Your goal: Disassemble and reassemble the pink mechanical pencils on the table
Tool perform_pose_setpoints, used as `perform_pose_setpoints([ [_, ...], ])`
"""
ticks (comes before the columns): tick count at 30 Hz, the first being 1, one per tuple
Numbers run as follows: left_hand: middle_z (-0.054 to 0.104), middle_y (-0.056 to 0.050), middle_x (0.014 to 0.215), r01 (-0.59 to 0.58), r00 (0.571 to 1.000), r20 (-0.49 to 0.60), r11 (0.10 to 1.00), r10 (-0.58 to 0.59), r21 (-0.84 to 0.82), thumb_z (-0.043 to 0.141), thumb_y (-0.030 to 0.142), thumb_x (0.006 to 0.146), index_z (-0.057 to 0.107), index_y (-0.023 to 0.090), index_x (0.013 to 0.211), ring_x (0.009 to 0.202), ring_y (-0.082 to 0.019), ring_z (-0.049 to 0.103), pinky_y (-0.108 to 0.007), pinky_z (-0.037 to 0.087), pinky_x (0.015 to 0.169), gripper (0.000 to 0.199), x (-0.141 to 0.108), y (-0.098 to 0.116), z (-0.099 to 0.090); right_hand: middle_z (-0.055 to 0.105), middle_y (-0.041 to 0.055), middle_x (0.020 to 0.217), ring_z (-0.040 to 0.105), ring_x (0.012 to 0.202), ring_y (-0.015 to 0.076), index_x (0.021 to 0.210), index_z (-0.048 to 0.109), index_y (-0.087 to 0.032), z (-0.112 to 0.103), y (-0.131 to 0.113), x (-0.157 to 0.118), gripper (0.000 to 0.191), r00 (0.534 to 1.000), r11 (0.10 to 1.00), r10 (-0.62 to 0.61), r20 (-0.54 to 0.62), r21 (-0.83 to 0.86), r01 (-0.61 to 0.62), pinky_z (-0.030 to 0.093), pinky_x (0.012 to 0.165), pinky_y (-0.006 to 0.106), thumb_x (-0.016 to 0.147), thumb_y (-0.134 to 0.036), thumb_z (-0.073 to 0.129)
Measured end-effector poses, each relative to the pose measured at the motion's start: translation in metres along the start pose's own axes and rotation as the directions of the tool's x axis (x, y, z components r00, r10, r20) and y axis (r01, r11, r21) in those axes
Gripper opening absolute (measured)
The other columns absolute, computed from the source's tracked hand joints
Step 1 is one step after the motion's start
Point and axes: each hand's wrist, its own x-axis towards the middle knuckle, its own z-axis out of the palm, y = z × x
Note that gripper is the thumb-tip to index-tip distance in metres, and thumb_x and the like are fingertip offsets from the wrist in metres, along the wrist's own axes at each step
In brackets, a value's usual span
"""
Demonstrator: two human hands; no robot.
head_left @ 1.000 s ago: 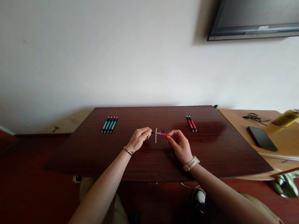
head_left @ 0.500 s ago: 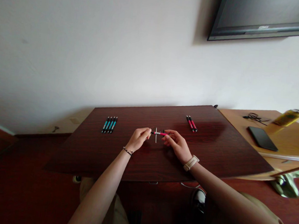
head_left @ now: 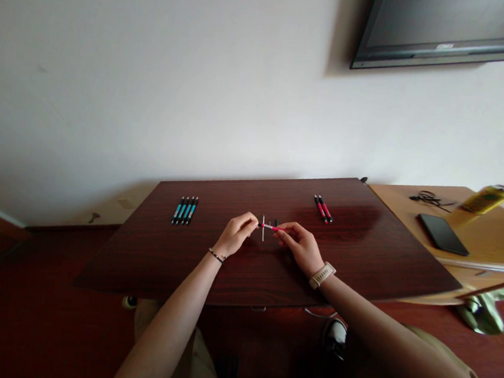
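Observation:
A pink pen (head_left: 269, 226) is held level over the middle of the dark wooden table (head_left: 235, 281). My left hand (head_left: 238, 233) pinches its black left end, and my right hand (head_left: 297, 242) has thumb and fingers closed on its pink right end. A thin pale stick, possibly an ink refill (head_left: 262, 235), lies on the table, crossing behind the pen. Just beyond the right fingertips is a small black part (head_left: 276, 222), too small to name. Several teal pens (head_left: 184, 211) lie in a row on the left. Two pink pens (head_left: 323, 209) lie side by side at the back right.
On the lighter desk (head_left: 401, 202) to the right are a black phone (head_left: 443, 233), a dark cable (head_left: 432, 198) and a yellow can (head_left: 486, 199). A screen (head_left: 451, 30) hangs on the wall. Another person's shoe (head_left: 482, 312) shows at lower right.
My left hand has shifted slightly right along with the pink pen, which now tilts a little. More of the small black part shows beyond my right fingers.

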Motion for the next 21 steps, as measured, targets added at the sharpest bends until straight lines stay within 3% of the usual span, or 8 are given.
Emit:
perform_pose_setpoints([
  [15, 0.046, 0.002, 0.058, 0.047, 0.996, -0.086, 0.992, -0.037, 0.119, 0.041, 0.055, 0.106, 0.045, 0.019, 0.059, 0.057, -0.013, 0.042, -0.029, 0.032, 0.062, 0.06, 0.0011, -0.0042, 0.0022, 0.079, 0.0076, 0.1, 0.073, 0.08, 0.0217, 0.107, 0.071, -0.023, 0.0, 0.0005, -0.0006, 0.035, 1.0, 1.0, -0.006, 0.016, -0.009, 0.006, 0.059, 0.071, 0.033, 0.092, -0.055, 0.072],
  [21, 0.05, 0.003, 0.066, 0.03, 0.999, -0.032, 0.998, -0.028, 0.054, 0.049, 0.055, 0.104, 0.057, 0.02, 0.084, 0.062, -0.014, 0.046, -0.026, 0.036, 0.063, 0.042, 0.0005, -0.001, 0.0002, 0.08, 0.008, 0.101, 0.073, 0.08, 0.0227, 0.107, 0.071, -0.024, 0.0003, -0.0011, -0.0013, 0.036, 1.0, 1.0, 0.002, 0.012, 0.003, -0.002, 0.06, 0.07, 0.034, 0.09, -0.056, 0.073],
])
